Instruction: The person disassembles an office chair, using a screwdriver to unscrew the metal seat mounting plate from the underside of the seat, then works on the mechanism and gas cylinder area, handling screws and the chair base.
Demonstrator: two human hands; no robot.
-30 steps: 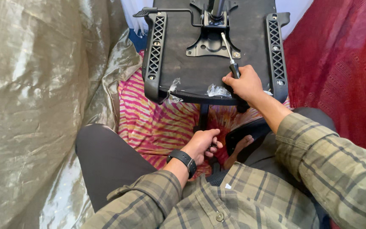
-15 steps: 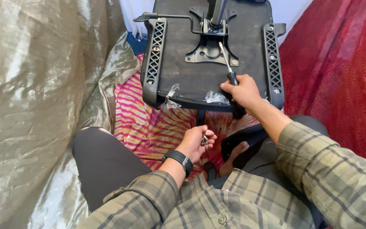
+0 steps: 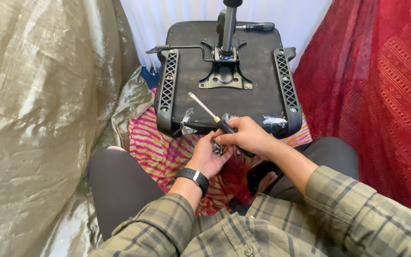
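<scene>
Head view: I'm seeing my left hand (image 3: pixel 209 157) cupping small metal hardware (image 3: pixel 218 149), my right hand (image 3: pixel 247 136) gripping the screwdriver (image 3: pixel 217 122), now lifted off the upturned chair seat (image 3: pixel 228 78) and brought to the left hand. Its long axis is running diagonally, tip pointing up-left over the seat.

black chair seat underside (image 3: pixel 258 90), silver-shaft screwdriver (image 3: pixel 215 118) with black handle, pink-orange striped cloth (image 3: pixel 155 143), red patterned fabric (image 3: pixel 381 95), shiny beige-gold sheet (image 3: pixel 39 109), olive plaid sleeves (image 3: pixel 357 209), black wristwatch (image 3: pixel 193 177), dark grey trousers (image 3: pixel 115 185)
</scene>
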